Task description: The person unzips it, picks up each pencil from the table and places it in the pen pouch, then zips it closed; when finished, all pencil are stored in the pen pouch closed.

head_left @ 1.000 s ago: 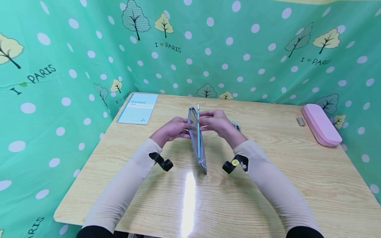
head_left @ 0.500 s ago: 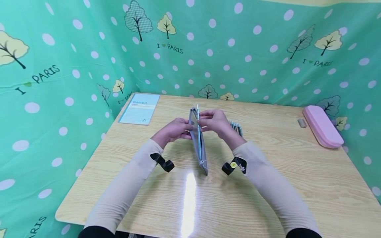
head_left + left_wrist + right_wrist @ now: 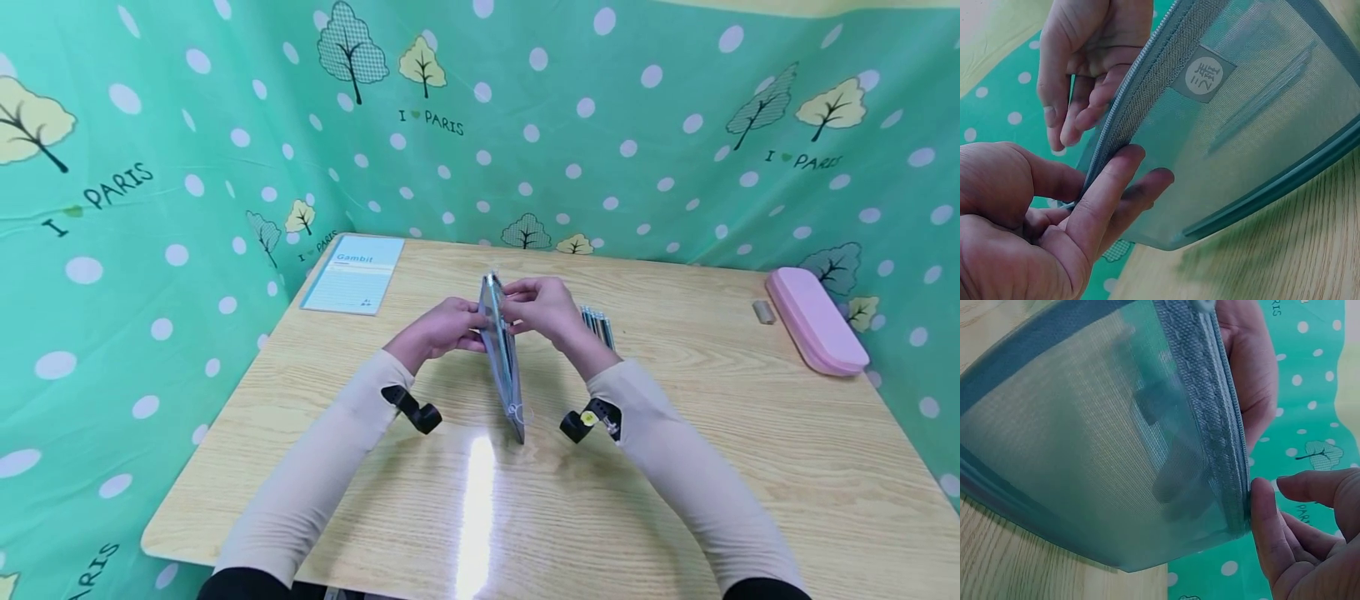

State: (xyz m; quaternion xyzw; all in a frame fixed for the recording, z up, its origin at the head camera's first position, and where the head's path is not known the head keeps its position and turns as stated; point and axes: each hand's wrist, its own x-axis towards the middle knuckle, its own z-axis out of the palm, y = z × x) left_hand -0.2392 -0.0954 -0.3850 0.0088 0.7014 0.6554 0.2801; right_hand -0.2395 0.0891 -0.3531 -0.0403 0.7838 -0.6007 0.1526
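Here in mid-table, the grey mesh pouch (image 3: 502,367) stands on edge between the two hands, zip (image 3: 1119,103) uppermost, its long side running roughly twelve to six. The left hand (image 3: 447,327), at nine o'clock, pinches the zip edge between thumb and fingers. Over at two o'clock, the right hand (image 3: 546,308) is loose and part-open, forefinger (image 3: 1266,506) against the edge, thumb (image 3: 1313,486) lifted clear; no firm hold there.

So the danger, as I judge it: nearly everything hangs on that left pinch. Let it slacken and the soft pouch could flop over or fold at the mouth. Slim shapes (image 3: 1266,103) show through the mesh, too hazy to name; anything loose inside might snag the zip or slide about if the pouch tips.

Around it now! Pencils (image 3: 597,327), by the look of them, lie just beyond the right wrist towards two o'clock, the likeliest obstacle: a careless elbow-out pull could scatter them. Way out at three, a small grey block (image 3: 763,312) sits beside the pink pencil case (image 3: 817,321). At ten, the notebook (image 3: 354,275) lies flat, well apart, blocking nobody.
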